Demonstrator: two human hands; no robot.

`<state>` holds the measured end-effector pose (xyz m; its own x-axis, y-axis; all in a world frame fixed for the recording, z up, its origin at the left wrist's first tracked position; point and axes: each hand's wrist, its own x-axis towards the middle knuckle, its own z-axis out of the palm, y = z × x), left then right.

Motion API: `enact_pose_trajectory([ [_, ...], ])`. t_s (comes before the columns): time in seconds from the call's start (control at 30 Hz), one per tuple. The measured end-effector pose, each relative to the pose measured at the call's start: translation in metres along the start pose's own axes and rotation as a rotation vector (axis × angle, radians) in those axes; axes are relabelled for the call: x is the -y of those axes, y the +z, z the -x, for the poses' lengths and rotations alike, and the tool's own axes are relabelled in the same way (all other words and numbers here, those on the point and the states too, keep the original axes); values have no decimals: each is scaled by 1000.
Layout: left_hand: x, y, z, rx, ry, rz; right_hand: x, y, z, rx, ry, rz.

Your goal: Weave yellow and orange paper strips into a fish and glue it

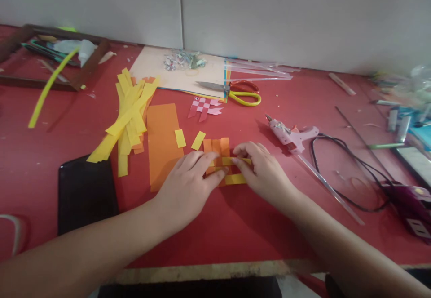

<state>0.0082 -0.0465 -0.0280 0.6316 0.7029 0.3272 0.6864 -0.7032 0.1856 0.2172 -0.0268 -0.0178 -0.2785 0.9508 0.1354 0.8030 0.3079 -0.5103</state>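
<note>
A small weave of orange and yellow paper strips [225, 161] lies on the red table [235, 226] near its front edge. My left hand [188, 185] rests on the weave's left side, fingers pressed together and thumb pinching a strip. My right hand [262, 170] presses on the right side, fingertips pinching a yellow strip. An orange paper sheet [163, 140] lies just left of my left hand. Two short yellow pieces [188, 139] lie behind the weave.
A pile of yellow and orange strips [129, 113] lies at left, a black tablet [85, 192] in front of it. Scissors [235, 92], a pink woven piece [204, 108], a cream board [178, 73], a pink glue gun [291, 135] with black cable, a wooden frame [50, 55].
</note>
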Motion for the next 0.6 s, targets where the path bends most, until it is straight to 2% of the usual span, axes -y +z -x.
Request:
enact_pose_trajectory([
  [0.27, 0, -1, 1, 13, -3, -10, 2, -5, -1, -15, 127, -77],
  [0.6, 1, 0, 2, -9, 6, -7, -5, -8, -2, 28, 85, -81],
])
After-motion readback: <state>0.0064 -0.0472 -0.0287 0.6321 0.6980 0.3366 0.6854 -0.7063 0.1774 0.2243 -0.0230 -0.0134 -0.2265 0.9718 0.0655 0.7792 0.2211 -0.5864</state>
